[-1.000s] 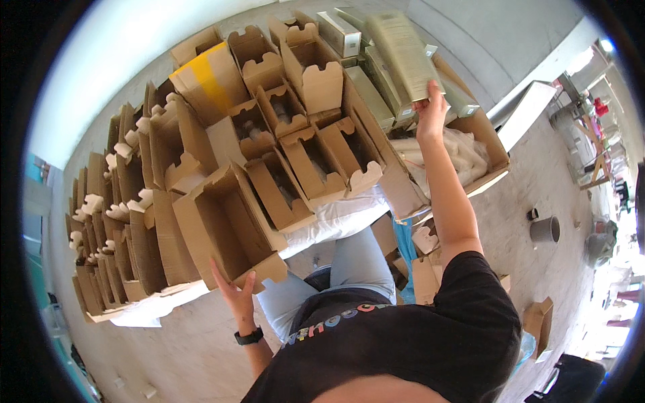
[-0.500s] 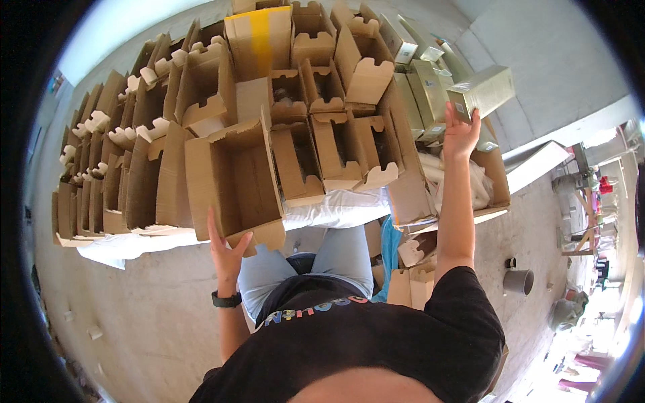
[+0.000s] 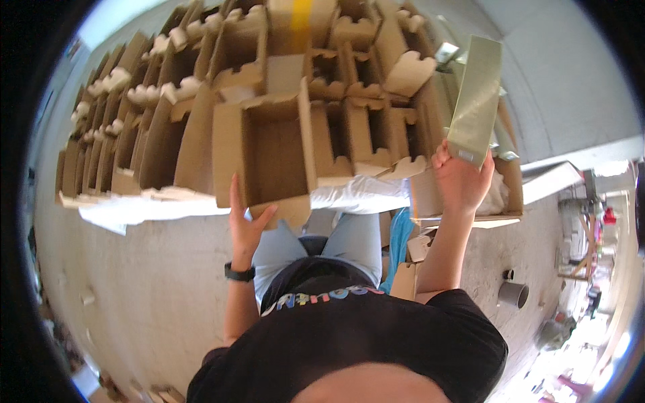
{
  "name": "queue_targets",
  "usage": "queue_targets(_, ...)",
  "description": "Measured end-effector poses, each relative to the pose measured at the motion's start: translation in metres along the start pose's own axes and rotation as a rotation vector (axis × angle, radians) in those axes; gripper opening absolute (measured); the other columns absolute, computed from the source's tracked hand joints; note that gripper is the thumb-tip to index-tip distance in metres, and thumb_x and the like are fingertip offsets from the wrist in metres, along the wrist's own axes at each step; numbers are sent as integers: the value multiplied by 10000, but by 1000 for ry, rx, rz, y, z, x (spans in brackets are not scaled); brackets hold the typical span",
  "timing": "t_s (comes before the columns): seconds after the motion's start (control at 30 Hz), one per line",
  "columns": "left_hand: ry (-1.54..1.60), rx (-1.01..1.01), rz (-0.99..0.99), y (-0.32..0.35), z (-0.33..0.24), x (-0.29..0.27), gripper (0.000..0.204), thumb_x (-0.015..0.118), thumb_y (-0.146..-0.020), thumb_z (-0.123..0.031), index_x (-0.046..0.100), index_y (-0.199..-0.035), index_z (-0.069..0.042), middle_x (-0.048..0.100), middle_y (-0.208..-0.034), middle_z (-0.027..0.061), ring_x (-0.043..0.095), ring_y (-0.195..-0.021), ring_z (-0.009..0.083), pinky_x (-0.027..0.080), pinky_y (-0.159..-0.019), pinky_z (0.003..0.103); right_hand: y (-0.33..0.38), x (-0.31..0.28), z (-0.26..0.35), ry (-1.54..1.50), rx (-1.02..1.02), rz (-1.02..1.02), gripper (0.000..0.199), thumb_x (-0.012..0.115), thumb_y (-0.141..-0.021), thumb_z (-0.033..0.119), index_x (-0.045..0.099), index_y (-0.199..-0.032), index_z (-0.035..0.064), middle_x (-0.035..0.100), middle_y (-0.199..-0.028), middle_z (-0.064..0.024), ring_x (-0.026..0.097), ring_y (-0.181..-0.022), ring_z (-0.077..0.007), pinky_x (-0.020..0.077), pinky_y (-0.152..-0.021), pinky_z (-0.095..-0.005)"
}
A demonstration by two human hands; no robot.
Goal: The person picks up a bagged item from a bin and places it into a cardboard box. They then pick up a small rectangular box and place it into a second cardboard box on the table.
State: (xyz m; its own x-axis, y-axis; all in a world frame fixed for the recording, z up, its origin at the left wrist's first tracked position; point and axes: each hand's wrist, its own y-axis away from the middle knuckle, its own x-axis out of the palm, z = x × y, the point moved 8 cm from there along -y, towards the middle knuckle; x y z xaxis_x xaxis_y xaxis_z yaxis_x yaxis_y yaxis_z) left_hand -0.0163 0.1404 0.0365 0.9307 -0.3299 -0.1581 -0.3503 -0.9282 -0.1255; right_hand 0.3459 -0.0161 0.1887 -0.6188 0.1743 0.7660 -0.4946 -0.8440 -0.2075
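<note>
A long gold carton stands nearly upright in my right hand, with its lower end held between thumb and fingers. At the front middle of the table sits a large open cardboard box, and no contents show inside it. My left hand grips this box by its near left corner, thumb at the lowered front flap and fingers along the side wall. Behind the raised carton lies a cardboard tray holding crumpled white wrapping and more gold cartons, partly hidden.
Rows of open cardboard boxes cover the table to the left. Smaller open boxes stand to the right of the large one. White sheeting hangs over the near edge. A grey bucket is on the floor at right.
My right hand has drawn the gold carton nearer and turned it from lying sideways to nearly upright. The left hand keeps its place on the cardboard box. The whole view has shifted.
</note>
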Motion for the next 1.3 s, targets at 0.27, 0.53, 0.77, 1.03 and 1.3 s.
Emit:
queue_targets(0.27, -111, 11, 21, -1, -17, -1, 989, 805, -742, -111, 181, -1506, -39, 271, -1540, 157, 263, -1411, 236, 244, -1139, 392, 68, 23, -144, 355, 320, -121, 640, 582, -886, 412, 433, -1351, -2, 541, -1268, -126, 522, -1155, -257, 425, -950, -370)
queue_targets(0.53, -119, 50, -26, 1, -11, -4, 997, 841, -692, -139, 241, -1484, -62, 512, -1361, 200, 537, -1221, 300, 459, -983, 391, 46, 126, -151, 1569, -316, 234, 578, 773, -699, 205, 522, -1195, 46, 608, -917, -135, 613, -700, -288, 508, -583, -362)
queue_targets(0.77, -106, 1, -11, -3, -13, -6, 1027, 852, -681, -178, 228, -1490, -77, 445, -1416, 211, 490, -1269, 336, 436, -1012, 407, 31, 175, -160, 1726, -616, 308, 563, 801, -632, 163, 601, -1152, 81, 563, -874, -94, 596, -726, -263, 490, -585, -346)
queue_targets(1.03, -156, 43, -25, 1, -9, -9, 1031, 851, -679, -187, 227, -1491, -71, 492, -1376, 211, 510, -1250, 334, 440, -999, 405, 30, 181, -165, 1821, -554, 344, 567, 785, -579, 156, 597, -1111, 100, 539, -948, -93, 568, -862, -277, 488, -679, -371)
queue_targets(1.3, -91, 38, -15, -1, -10, -7, 1029, 847, -686, -203, 224, -1493, -69, 459, -1407, 216, 488, -1273, 336, 428, -1012, 398, 5, 147, -227, 2017, -353, 498, 476, 770, -696, 182, 616, -1140, 104, 542, -1094, -112, 554, -981, -278, 474, -801, -376)
